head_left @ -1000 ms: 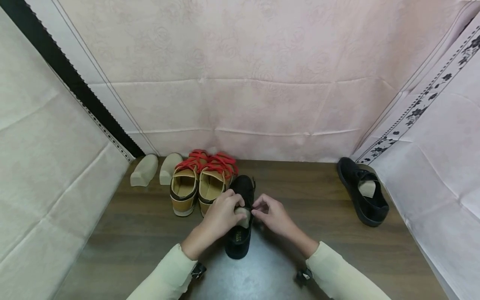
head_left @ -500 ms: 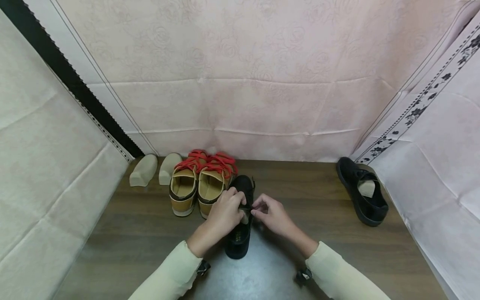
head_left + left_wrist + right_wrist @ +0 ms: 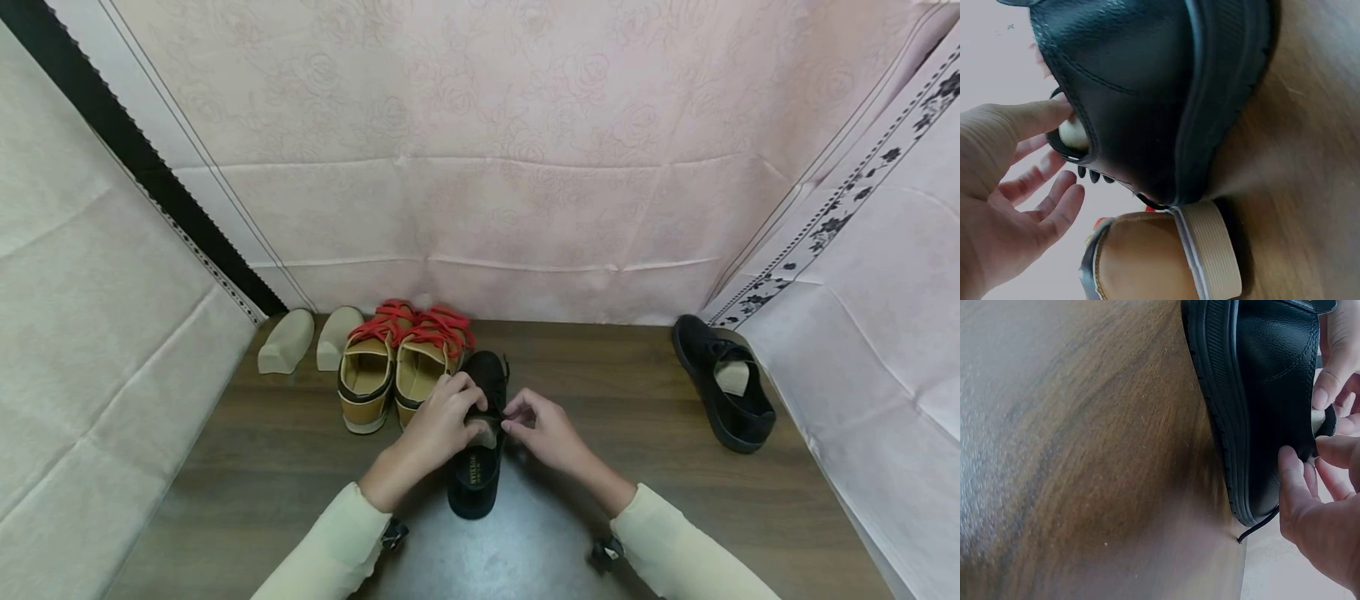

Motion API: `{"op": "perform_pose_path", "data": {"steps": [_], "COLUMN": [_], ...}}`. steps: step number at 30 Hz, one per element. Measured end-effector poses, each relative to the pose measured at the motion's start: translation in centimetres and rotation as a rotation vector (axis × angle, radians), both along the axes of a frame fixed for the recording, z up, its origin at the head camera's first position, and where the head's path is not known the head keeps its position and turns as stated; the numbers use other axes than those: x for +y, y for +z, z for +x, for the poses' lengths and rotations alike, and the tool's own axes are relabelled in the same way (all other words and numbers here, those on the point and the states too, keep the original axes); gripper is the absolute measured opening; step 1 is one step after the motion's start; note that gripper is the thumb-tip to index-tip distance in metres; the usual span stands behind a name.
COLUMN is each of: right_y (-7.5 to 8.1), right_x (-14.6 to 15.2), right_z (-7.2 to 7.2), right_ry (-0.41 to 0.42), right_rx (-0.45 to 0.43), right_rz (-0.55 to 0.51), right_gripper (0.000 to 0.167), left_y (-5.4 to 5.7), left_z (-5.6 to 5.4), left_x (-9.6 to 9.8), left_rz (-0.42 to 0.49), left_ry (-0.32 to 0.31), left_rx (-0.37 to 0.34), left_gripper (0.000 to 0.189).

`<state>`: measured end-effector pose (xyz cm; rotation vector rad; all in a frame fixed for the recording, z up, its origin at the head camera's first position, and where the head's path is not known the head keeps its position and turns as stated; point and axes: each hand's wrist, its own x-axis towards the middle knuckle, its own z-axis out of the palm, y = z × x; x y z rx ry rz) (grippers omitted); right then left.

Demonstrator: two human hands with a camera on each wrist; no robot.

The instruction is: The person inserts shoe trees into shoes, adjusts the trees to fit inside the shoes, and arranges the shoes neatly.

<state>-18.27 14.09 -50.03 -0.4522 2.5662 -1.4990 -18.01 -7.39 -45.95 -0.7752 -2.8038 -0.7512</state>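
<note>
A black lace-up shoe (image 3: pixel 472 496) stands on the floor between the two hands, toe away from me, with a cream insert (image 3: pixel 1074 135) showing in its opening. My left hand (image 3: pixel 435 421) is at the left of the opening, thumb and index pinching at the tongue; its other fingers are spread loosely in the left wrist view. From the right side, my right hand (image 3: pixel 546 429) pinches the opening's edge by the laces, one fingertip against the outer leather (image 3: pixel 1266 406). The inside of the toe is hidden.
Two tan shoes with red laces (image 3: pixel 363 412) stand just left of the black shoe. Beyond them are two cream inserts (image 3: pixel 287 343). Another black shoe (image 3: pixel 712 396), with an insert inside, sits far right. White cloth (image 3: pixel 525 225) hangs behind and on both sides.
My left hand went slightly right over the opening, then back left, so the opening shows more again. The right hand has stayed at the shoe's edge.
</note>
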Motion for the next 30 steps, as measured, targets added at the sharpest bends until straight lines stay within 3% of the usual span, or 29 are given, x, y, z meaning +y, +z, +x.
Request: {"op": "perform_pose_path", "data": {"steps": [17,30], "right_y": [0.06,-0.20], "right_x": [0.04,0.04], "right_z": [0.07,0.21], "right_ry": [-0.001,0.000], "right_rx": [-0.020,-0.003], "right_rz": [0.005,0.023], "right_gripper": [0.011,0.012], "left_y": [-0.48,-0.74], "left_z": [-0.62,-0.78], "left_x": [0.13,0.02], "left_rz": [-0.056,0.007], "left_ry": [-0.019,-0.020], "left_rx": [0.000,0.019], "left_gripper": [0.023,0.023]}}
